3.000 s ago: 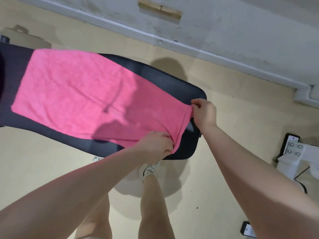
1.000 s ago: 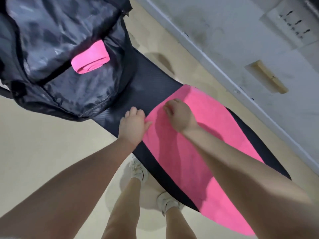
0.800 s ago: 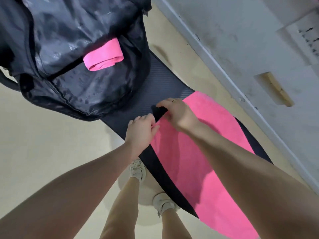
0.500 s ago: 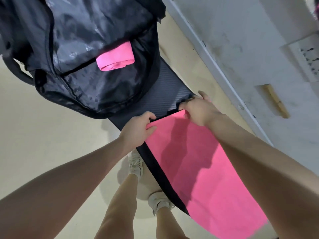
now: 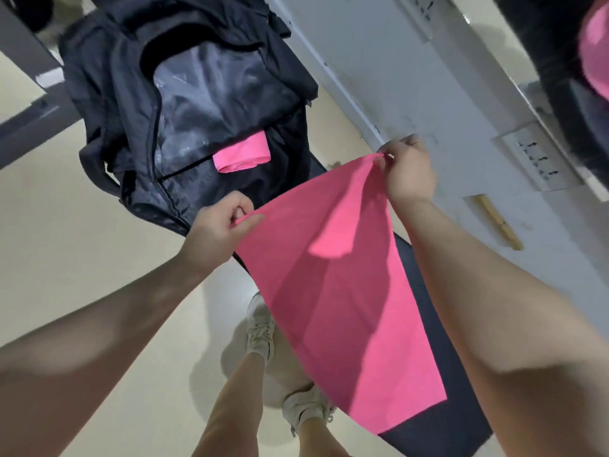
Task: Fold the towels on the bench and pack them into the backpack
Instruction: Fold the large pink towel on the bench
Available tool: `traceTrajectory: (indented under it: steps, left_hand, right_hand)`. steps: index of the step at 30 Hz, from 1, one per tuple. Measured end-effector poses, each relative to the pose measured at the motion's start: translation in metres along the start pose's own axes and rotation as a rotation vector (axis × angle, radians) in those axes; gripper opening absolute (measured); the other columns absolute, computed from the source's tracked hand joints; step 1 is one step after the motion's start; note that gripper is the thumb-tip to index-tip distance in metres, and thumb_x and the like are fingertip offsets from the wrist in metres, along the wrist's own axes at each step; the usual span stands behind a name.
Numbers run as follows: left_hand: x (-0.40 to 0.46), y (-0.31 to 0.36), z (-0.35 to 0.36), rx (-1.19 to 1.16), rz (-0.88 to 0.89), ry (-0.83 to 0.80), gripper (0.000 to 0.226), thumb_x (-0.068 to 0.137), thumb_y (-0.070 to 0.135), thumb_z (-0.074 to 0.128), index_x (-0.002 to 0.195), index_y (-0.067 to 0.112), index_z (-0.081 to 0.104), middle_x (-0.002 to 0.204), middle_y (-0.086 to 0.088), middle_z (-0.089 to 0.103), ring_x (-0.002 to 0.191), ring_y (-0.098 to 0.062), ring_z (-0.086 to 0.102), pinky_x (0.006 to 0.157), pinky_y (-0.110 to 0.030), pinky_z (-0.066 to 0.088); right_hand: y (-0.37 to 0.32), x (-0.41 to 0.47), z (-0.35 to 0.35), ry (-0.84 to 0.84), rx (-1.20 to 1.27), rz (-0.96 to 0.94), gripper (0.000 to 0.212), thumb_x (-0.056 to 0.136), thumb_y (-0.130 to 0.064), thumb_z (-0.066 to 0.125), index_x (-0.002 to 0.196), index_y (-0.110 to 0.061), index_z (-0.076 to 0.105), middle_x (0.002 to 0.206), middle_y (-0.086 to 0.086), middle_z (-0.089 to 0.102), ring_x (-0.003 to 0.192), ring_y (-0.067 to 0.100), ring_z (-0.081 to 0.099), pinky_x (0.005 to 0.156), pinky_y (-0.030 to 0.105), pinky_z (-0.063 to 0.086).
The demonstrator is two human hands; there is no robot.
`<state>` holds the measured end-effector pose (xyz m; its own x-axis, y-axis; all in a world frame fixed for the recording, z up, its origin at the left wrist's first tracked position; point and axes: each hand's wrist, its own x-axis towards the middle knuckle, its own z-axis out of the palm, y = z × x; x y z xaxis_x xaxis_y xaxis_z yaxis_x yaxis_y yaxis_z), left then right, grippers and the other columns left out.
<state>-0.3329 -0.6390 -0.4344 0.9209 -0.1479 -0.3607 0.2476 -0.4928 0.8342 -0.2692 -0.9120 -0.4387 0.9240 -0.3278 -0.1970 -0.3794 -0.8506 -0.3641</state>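
A pink towel (image 5: 342, 311) stretches along the black padded bench (image 5: 438, 420), its far end lifted off the pad. My left hand (image 5: 217, 230) pinches the near corner of that end and my right hand (image 5: 407, 173) pinches the far corner, holding the edge taut in the air. Beyond my hands the black backpack (image 5: 138, 103) lies open on the bench, and a rolled pink towel (image 5: 242, 158) rests inside it against the shiny lining.
A grey-white wall with a baseboard (image 5: 359, 107) runs close behind the bench. Beige floor (image 5: 82, 258) lies to the left, where my legs and white sneakers (image 5: 260, 328) stand beside the bench. More pink fabric (image 5: 594, 47) shows at the top right corner.
Both hands moved from the towel's right end to its end by the backpack, gripped the two corners there and lifted that edge off the bench. The camera view swung toward the backpack.
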Motion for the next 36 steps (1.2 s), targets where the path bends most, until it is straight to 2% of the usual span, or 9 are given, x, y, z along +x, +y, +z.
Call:
traceTrajectory:
  steps: [6, 10, 14, 17, 20, 23, 26, 31, 36]
  left_hand:
    - [-0.038, -0.003, 0.041, 0.105, 0.100, -0.153, 0.008, 0.086, 0.011, 0.062, 0.080, 0.013, 0.058, 0.055, 0.002, 0.039, 0.054, -0.009, 0.035, 0.052, -0.018, 0.032]
    - [-0.067, -0.009, 0.082, 0.254, 0.089, -0.348, 0.008, 0.085, 0.014, 0.058, 0.078, 0.016, 0.061, 0.055, 0.008, 0.046, 0.058, -0.007, 0.042, 0.054, -0.014, 0.032]
    - [-0.100, -0.001, 0.120, 0.267, 0.189, -0.644, 0.021, 0.063, 0.034, 0.045, 0.062, 0.017, 0.056, 0.062, 0.010, 0.049, 0.063, -0.001, 0.047, 0.058, -0.013, 0.034]
    - [-0.125, 0.017, 0.149, 0.285, 0.123, -0.876, 0.009, 0.059, 0.032, 0.044, 0.056, 0.025, 0.049, 0.057, 0.011, 0.050, 0.058, -0.002, 0.045, 0.057, -0.015, 0.035]
    - [-0.149, 0.033, 0.178, 0.319, 0.044, -1.058, 0.012, 0.063, 0.020, 0.046, 0.052, 0.026, 0.048, 0.056, 0.011, 0.048, 0.057, -0.002, 0.042, 0.059, -0.020, 0.037]
    - [-0.169, 0.040, 0.208, 0.399, -0.027, -1.233, 0.019, 0.071, 0.011, 0.050, 0.055, 0.022, 0.047, 0.053, 0.011, 0.044, 0.052, -0.001, 0.038, 0.056, -0.020, 0.035]
    - [-0.185, 0.038, 0.237, 0.511, -0.005, -1.373, 0.030, 0.077, 0.000, 0.049, 0.055, 0.018, 0.043, 0.044, 0.013, 0.043, 0.044, -0.001, 0.037, 0.048, -0.011, 0.029]
    - [-0.192, 0.014, 0.273, 0.702, -0.001, -1.465, 0.020, 0.082, 0.008, 0.048, 0.062, 0.011, 0.048, 0.055, 0.007, 0.043, 0.048, -0.003, 0.038, 0.049, -0.016, 0.033]
    - [-0.150, 0.001, 0.301, 0.834, 0.324, -1.085, 0.016, 0.091, 0.011, 0.046, 0.088, 0.004, 0.061, 0.092, -0.012, 0.062, 0.085, -0.025, 0.055, 0.074, -0.032, 0.038]
  right_hand:
    - [0.066, -0.065, 0.000, -0.195, 0.084, 0.053, 0.020, 0.089, -0.020, 0.055, 0.075, -0.012, 0.068, 0.063, 0.005, 0.061, 0.069, 0.031, 0.056, 0.059, 0.033, 0.043]
    - [0.124, -0.124, -0.002, -0.265, 0.231, 0.215, 0.019, 0.088, -0.013, 0.054, 0.077, -0.008, 0.069, 0.071, 0.008, 0.064, 0.063, 0.017, 0.056, 0.060, 0.026, 0.042]
    - [0.167, -0.179, -0.009, -0.197, 0.474, 0.454, 0.042, 0.086, -0.033, 0.058, 0.067, 0.003, 0.066, 0.068, 0.025, 0.065, 0.061, 0.018, 0.053, 0.061, 0.029, 0.038]
    - [0.194, -0.212, -0.019, -0.166, 0.531, 0.534, 0.034, 0.082, -0.025, 0.065, 0.049, -0.015, 0.060, 0.048, 0.003, 0.060, 0.050, 0.013, 0.051, 0.061, 0.028, 0.040]
    - [0.215, -0.241, -0.028, -0.147, 0.624, 0.647, 0.015, 0.080, -0.011, 0.069, 0.076, -0.016, 0.055, 0.060, -0.001, 0.057, 0.052, 0.018, 0.054, 0.062, 0.033, 0.047]
    - [0.239, -0.270, -0.025, -0.208, 0.655, 0.771, 0.055, 0.078, -0.010, 0.071, 0.126, -0.009, 0.045, 0.081, 0.003, 0.059, 0.074, 0.022, 0.059, 0.083, 0.040, 0.051]
    - [0.262, -0.300, -0.016, -0.313, 0.560, 0.834, 0.057, 0.078, -0.013, 0.071, 0.129, 0.000, 0.048, 0.101, 0.016, 0.066, 0.081, 0.023, 0.058, 0.090, 0.043, 0.050]
    - [0.288, -0.333, 0.015, -0.411, 0.398, 0.828, 0.014, 0.084, -0.013, 0.060, 0.094, -0.006, 0.066, 0.086, 0.011, 0.065, 0.080, 0.025, 0.060, 0.076, 0.030, 0.049]
    - [0.296, -0.335, 0.049, -0.247, 0.369, 0.811, 0.005, 0.087, -0.013, 0.056, 0.083, -0.010, 0.055, 0.100, 0.012, 0.059, 0.088, 0.027, 0.056, 0.074, 0.030, 0.040]
